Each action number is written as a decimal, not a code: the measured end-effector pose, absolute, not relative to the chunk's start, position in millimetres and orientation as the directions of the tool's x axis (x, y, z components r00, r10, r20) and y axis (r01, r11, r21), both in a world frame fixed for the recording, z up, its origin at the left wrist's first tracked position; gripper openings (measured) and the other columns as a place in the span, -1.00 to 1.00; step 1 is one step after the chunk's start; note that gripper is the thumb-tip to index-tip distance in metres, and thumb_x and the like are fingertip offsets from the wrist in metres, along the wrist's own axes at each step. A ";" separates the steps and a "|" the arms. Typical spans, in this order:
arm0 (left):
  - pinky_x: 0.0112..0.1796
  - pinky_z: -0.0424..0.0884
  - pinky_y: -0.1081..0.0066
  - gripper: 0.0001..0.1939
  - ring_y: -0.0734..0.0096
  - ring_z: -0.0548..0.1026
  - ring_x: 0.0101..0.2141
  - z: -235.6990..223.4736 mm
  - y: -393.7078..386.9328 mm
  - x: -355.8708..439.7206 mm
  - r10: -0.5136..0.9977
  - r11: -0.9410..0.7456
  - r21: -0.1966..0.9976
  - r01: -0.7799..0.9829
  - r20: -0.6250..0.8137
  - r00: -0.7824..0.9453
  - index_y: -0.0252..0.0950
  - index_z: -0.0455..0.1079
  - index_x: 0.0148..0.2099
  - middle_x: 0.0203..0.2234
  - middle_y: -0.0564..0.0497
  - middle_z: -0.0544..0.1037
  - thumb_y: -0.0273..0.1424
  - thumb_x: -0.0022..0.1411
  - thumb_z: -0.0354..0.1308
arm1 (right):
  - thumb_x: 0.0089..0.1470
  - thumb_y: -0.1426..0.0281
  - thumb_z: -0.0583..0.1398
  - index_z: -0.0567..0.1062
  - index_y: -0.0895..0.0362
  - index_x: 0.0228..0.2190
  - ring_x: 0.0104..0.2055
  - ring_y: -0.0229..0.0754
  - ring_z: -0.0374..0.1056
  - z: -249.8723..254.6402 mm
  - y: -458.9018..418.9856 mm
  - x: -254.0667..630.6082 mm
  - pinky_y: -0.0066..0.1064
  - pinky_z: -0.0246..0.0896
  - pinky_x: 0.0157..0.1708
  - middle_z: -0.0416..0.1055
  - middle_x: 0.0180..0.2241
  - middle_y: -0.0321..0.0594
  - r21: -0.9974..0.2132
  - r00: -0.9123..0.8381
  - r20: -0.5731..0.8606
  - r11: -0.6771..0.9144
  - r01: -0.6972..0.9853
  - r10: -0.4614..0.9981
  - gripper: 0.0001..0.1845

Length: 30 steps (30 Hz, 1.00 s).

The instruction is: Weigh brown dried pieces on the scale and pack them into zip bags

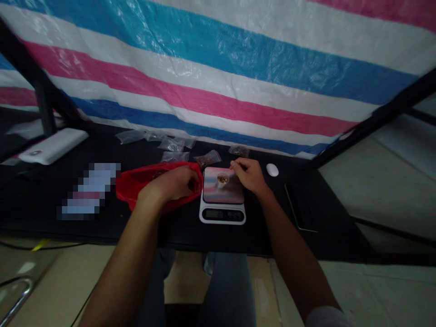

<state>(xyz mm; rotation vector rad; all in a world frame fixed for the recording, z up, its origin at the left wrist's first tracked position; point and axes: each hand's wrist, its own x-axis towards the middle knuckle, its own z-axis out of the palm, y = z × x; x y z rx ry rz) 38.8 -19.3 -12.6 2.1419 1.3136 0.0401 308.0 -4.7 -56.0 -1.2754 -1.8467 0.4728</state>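
Observation:
A red plastic bag [126, 184] lies open on the table with small brown pieces inside. My left hand [173, 181] reaches over and into its right end, fingers curled and partly hidden; what they hold cannot be seen. Just right of the bag sits a white digital scale [223, 215] with a shiny metal plate. A small cup [223, 180] holding brownish pieces stands upright on the plate. At the plate's upper right corner is my right hand [250, 174], thumb and fingers closed together. Anything between those fingertips is too small to make out.
Behind the bag and scale lie several clear zip bags [172, 144], including one with brown pieces [207, 159] and another [239, 150]. A white mouse [272, 170] and a dark phone [299, 206] are at right. Far left is a white box-like device [54, 146]. Striped sheeting [218, 68] hangs behind.

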 end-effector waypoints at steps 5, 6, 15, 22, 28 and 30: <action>-0.31 0.42 0.42 -0.73 0.21 0.62 -0.25 -18.3 -18.1 42.5 0.865 -0.296 0.438 0.849 -0.254 0.433 -0.27 0.59 -0.15 -0.22 -0.06 0.69 -0.52 0.05 0.29 | 0.22 0.20 0.17 0.57 0.13 -0.53 -0.50 -0.22 0.27 -56.0 -5.0 307.8 -0.37 0.05 -0.46 0.42 -0.59 -0.27 -0.685 -0.155 0.414 0.419 0.595 0.897 -0.62; -0.32 0.41 0.41 -0.75 0.21 0.62 -0.25 -17.7 -18.5 42.0 0.878 -0.292 0.421 0.859 -0.238 0.415 -0.28 0.58 -0.14 -0.20 -0.08 0.69 -0.51 0.07 0.29 | 0.22 0.20 0.17 0.57 0.13 -0.53 -0.50 -0.22 0.27 -55.7 -5.2 307.7 -0.37 0.05 -0.46 0.42 -0.59 -0.27 -0.683 -0.156 0.417 0.422 0.596 0.895 -0.62; -0.30 0.41 0.45 -0.78 0.26 0.62 -0.30 -12.4 -22.0 35.2 0.872 -0.284 0.424 0.860 -0.258 0.416 -0.19 0.64 -0.20 -0.28 -0.02 0.71 -0.45 0.08 0.25 | 0.22 0.20 0.18 0.56 0.14 -0.53 -0.51 -0.23 0.26 -54.9 -5.7 307.9 -0.37 0.04 -0.47 0.42 -0.59 -0.27 -0.683 -0.160 0.417 0.424 0.595 0.895 -0.62; -0.29 0.41 0.36 -0.74 0.14 0.62 -0.26 -17.3 -20.3 39.1 0.870 -0.366 0.383 0.848 -0.182 0.457 -0.19 0.65 -0.18 -0.24 -0.10 0.71 -0.47 0.11 0.19 | 0.23 0.16 0.19 0.57 0.13 -0.53 -0.51 -0.22 0.26 -54.2 -5.9 307.1 -0.37 0.04 -0.47 0.41 -0.59 -0.28 -0.687 -0.152 0.416 0.420 0.593 0.897 -0.60; -0.17 0.41 0.36 -0.78 0.20 0.64 -0.23 -17.4 -14.4 31.3 0.864 -0.376 0.472 0.797 -0.133 0.486 -0.23 0.67 -0.21 -0.24 -0.10 0.72 -0.51 0.22 0.18 | 0.23 0.20 0.19 0.53 0.13 -0.56 -0.52 -0.23 0.25 -55.8 -5.0 307.8 -0.37 0.02 -0.47 0.39 -0.60 -0.28 -0.690 -0.163 0.416 0.427 0.585 0.895 -0.60; -0.14 0.42 0.37 -0.79 0.21 0.64 -0.23 -15.6 -12.8 27.6 0.858 -0.382 0.490 0.784 -0.128 0.498 -0.24 0.68 -0.21 -0.22 -0.09 0.73 -0.51 0.23 0.21 | 0.23 0.21 0.18 0.52 0.13 -0.57 -0.52 -0.24 0.25 -56.3 -5.0 307.7 -0.37 0.02 -0.47 0.38 -0.60 -0.28 -0.691 -0.166 0.418 0.431 0.581 0.893 -0.61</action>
